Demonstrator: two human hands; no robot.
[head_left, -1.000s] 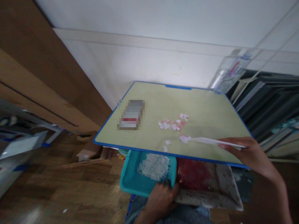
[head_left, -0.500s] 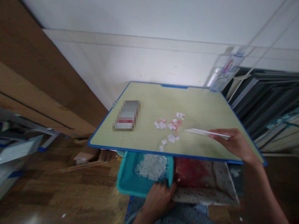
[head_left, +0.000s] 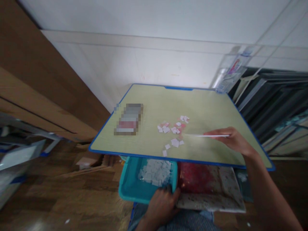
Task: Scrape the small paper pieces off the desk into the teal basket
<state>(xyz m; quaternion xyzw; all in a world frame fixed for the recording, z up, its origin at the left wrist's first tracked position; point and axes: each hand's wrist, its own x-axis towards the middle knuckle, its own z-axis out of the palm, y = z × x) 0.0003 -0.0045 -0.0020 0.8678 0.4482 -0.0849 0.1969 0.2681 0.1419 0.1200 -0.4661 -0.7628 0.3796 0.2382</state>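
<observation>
Over the right side of the pale yellow table [head_left: 154, 99], my right hand [head_left: 227, 138] pinches a thin white flat strip [head_left: 198, 135] that points left. The strip's far end is blurred and lies near small white square pieces. Several of these pieces [head_left: 175, 142] are scattered mid-table, with pink smears [head_left: 182, 127] among them. Below the table's front edge, my left hand [head_left: 163, 202] is closed over the near right rim of a teal basin [head_left: 131, 189]. White pieces [head_left: 156, 171] are heaped inside it. My left fingertips are partly hidden.
A pixelated oblong object [head_left: 129, 119] lies on the table's left side. At the back right corner stands a clear plastic bottle [head_left: 231, 77]. Beside the basin rests a stained tray [head_left: 211, 202] with red inside. Dark panels [head_left: 276, 99] lean at right; cardboard [head_left: 89, 157] lies on the floor.
My right hand has shifted slightly left and up with the white strip, which has turned more edge-on. My left hand stays on the basin rim.
</observation>
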